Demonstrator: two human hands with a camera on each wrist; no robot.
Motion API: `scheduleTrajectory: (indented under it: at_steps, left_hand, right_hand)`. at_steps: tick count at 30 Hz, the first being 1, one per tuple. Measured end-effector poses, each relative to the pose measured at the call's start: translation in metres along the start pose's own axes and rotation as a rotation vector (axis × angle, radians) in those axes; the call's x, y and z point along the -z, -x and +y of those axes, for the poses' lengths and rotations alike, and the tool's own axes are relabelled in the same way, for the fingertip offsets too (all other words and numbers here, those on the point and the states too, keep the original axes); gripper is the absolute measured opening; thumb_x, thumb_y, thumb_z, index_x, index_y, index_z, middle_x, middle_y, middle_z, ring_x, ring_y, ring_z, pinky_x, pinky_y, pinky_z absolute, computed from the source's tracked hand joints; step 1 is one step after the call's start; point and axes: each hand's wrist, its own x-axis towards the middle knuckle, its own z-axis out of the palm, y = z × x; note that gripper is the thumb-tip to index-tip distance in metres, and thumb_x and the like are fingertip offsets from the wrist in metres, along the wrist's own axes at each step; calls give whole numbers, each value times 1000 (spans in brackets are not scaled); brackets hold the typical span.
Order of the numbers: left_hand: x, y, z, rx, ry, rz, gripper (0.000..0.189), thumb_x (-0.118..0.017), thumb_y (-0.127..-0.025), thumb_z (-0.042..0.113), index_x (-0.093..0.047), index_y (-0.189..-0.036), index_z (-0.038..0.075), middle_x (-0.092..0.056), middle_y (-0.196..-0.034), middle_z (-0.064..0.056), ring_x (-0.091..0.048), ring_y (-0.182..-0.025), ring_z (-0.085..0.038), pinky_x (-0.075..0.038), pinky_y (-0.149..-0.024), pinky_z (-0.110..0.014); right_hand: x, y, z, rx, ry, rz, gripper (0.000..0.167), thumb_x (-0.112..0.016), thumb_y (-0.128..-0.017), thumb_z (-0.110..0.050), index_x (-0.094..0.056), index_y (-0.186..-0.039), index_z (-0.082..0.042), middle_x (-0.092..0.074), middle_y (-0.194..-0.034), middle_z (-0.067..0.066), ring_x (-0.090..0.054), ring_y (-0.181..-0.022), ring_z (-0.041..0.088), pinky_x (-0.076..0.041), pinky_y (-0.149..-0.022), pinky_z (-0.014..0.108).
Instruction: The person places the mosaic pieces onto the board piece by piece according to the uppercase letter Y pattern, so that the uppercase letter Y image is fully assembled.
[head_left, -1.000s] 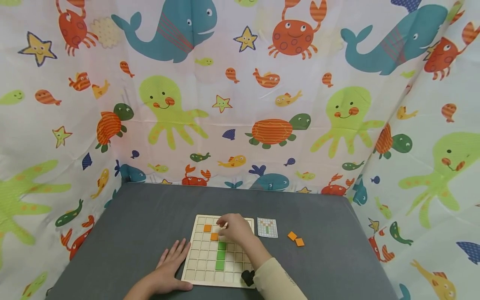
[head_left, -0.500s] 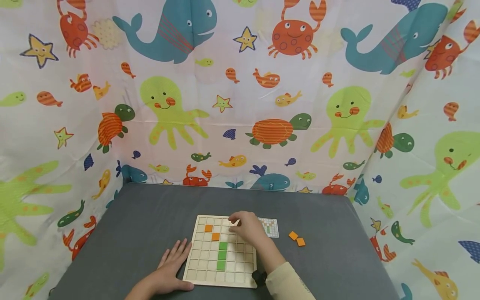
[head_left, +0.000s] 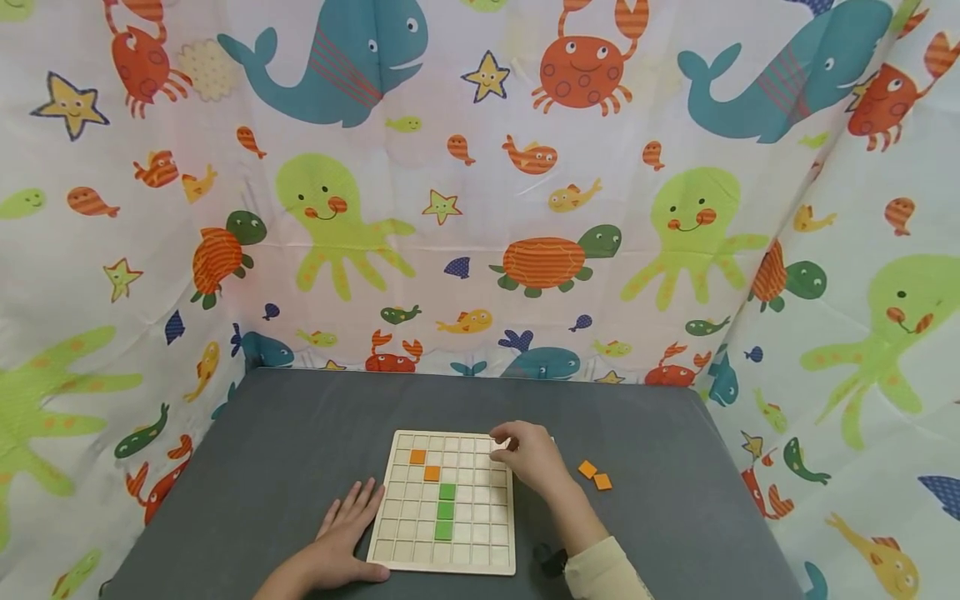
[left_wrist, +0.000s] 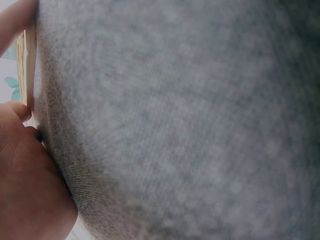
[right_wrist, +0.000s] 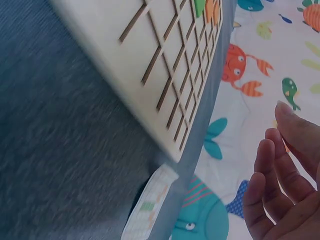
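A pale wooden grid board (head_left: 482, 510) lies flat on a gray desk (head_left: 322, 433), directly before a person whose two hands work at opposite sides of it. Three green tiles (head_left: 446, 510) stand in a column of neighboring squares near the board's middle, while an upper orange tile (head_left: 417, 457) and a lower orange tile (head_left: 432, 473) step diagonally down to the topmost green one. The left hand (head_left: 341, 537) lies at the board's left side, fingers spread wide and straight, the thumb touching the near left corner. The right hand (head_left: 531, 454) hovers over the far right corner, its fingers loosely bent and the thumb apart from the forefinger, with a gap showing between them. Just past that corner, seen from the right wrist, sits a small white card (right_wrist: 150, 205) printed with a grid and green and orange marks; the right hand hides most of it from the head camera. Farther right on the desk, two loose orange tiles (head_left: 603, 482) lie close together. A cream sleeve (head_left: 609, 571) covers the right forearm, a black device (head_left: 551, 560) beside its cuff. Behind, a white cloth (head_left: 405, 271) carries whales, crabs, octopuses and turtles.
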Motion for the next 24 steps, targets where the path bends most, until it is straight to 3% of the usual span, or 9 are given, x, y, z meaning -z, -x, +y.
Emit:
scheduleTrajectory:
  at_steps: [13,18,24]
  left_hand:
    - [-1,-1,-4,-8,2,4,124,-81,-73,62,-12,-164,14,-2,-170,-16,7,-155,-43,5,-117,-69]
    - [0,-1,-2,-2,-2,0,124,-81,-73,63,-12,-164,14,-2,-170,-15,7,-155,-43,5,-117,-69]
    - [0,-1,-2,-3,-2,0,124,-81,-73,63,-12,-164,13,-2,-170,-16,7,-155,-44,5,-117,-69]
  right_hand:
    - [23,22,33,-86,-40,120,32,-83,-84,-16,-75,-115,-13,-71,-115,8,-68,-99,30,-56,-66,35]
    - [32,30,52,-160,-45,170,35,-84,-83,-15,-74,-116,-14,-72,-114,8,-69,-98,28,-57,-70,36]
    - [44,39,72,-190,-24,209,40,-86,-80,-12,-74,-118,-12,-73,-114,8,-70,-94,24,-56,-71,33]
